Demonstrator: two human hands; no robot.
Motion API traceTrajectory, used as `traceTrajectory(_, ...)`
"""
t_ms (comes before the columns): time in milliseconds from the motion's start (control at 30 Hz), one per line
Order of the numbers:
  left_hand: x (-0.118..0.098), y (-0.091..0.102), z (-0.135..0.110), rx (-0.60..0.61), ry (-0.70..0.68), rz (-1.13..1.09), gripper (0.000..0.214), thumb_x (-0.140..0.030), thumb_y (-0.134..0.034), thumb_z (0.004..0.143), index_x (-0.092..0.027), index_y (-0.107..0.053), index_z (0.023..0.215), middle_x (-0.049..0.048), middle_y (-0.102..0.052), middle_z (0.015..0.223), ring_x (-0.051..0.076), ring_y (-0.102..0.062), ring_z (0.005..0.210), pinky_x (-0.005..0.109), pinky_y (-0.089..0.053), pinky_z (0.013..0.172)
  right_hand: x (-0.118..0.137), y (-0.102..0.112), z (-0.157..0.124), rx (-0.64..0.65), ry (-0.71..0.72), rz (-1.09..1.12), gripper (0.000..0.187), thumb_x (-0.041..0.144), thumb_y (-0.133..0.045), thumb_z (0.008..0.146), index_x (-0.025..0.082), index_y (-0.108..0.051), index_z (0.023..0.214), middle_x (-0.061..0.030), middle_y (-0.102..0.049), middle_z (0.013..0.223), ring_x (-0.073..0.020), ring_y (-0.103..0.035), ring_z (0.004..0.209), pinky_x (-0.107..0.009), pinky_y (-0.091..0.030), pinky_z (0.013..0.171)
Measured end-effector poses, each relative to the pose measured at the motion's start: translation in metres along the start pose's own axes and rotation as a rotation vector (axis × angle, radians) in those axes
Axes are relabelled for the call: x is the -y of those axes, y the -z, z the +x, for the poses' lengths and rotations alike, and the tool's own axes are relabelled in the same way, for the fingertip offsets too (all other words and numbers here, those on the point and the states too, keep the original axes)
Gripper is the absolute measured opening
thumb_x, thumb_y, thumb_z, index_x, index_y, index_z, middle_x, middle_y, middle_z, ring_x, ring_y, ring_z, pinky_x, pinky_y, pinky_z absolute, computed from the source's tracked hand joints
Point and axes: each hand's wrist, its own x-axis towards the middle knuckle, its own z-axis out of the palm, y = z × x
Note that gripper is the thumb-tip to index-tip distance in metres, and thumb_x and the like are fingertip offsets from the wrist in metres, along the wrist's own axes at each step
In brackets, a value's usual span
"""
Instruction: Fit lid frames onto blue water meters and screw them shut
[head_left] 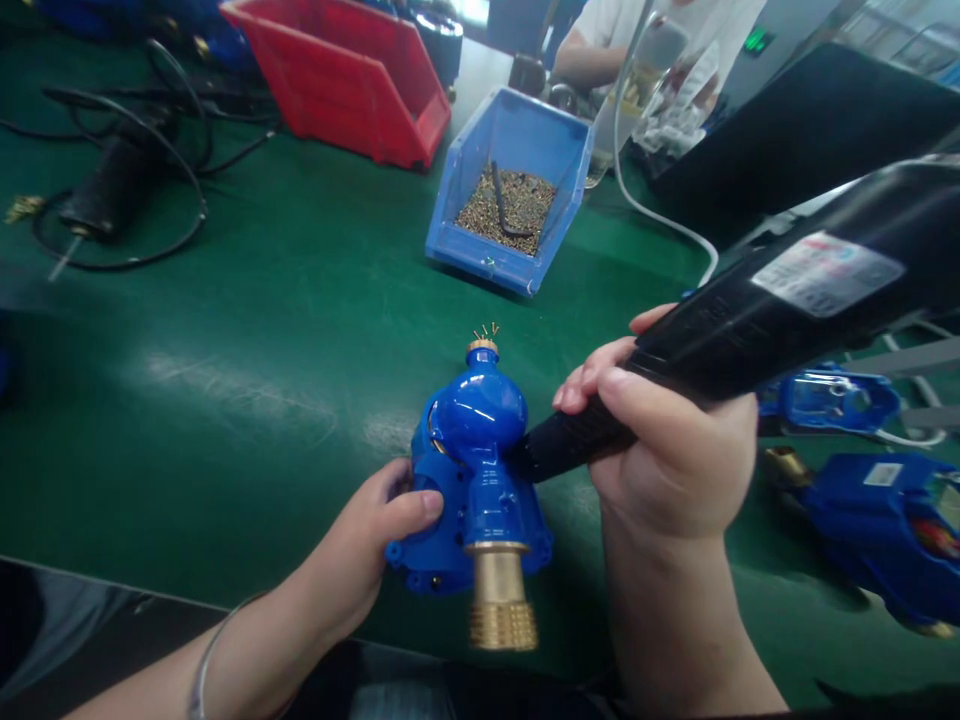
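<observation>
A glossy blue valve-like housing [480, 410] with a knurled brass fitting [504, 600] at its near end stands on the green table. My left hand [390, 530] grips its left side, thumb lying on the blue body. My right hand [660, 430] is wrapped around a black electric screwdriver [712, 340], slanting down from the upper right. The screwdriver's nose meets the right side of the housing; its bit is hidden there. Several small brass screws [486, 330] stand on the brass cap at the far end of the housing.
A blue bin [487, 262] of small screws holds a hex key [504, 205]. Behind it sit a red bin [360, 95] and another person [600, 50]. A second corded screwdriver [112, 180] lies left; more blue housings [877, 520] lie right, beside a dark panel [810, 130].
</observation>
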Motion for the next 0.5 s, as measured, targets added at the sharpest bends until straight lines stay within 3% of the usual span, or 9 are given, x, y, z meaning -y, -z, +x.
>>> traceTrajectory(233, 0.0005, -0.0001, 0.0005, -0.045, 0.003, 0.016, 0.053, -0.045, -0.073, 0.058, -0.014, -0.06, 0.099, 0.0104, -0.068, 0.094, 0.027, -0.063, 0.083, 0.035, -0.05, 0.073, -0.0035, 0.001, -0.0013, -0.017, 0.032, -0.013, 0.027, 0.007, -0.058, 0.06, 0.017, -0.053, 0.084, 0.0054, -0.058, 0.053, -0.0137, -0.054, 0.043, -0.028, -0.046, 0.044)
traceTrajectory(500, -0.0058, -0.0008, 0.0008, 0.075, -0.023, 0.024, 0.061, -0.044, -0.072, 0.061, -0.013, -0.055, 0.11, 0.0111, -0.069, 0.098, 0.027, -0.064, 0.088, 0.036, -0.05, 0.079, -0.0075, 0.0023, -0.003, -0.027, 0.067, -0.002, 0.03, 0.007, -0.06, 0.061, 0.015, -0.053, 0.088, 0.005, -0.059, 0.054, -0.0137, -0.055, 0.044, -0.027, -0.047, 0.047)
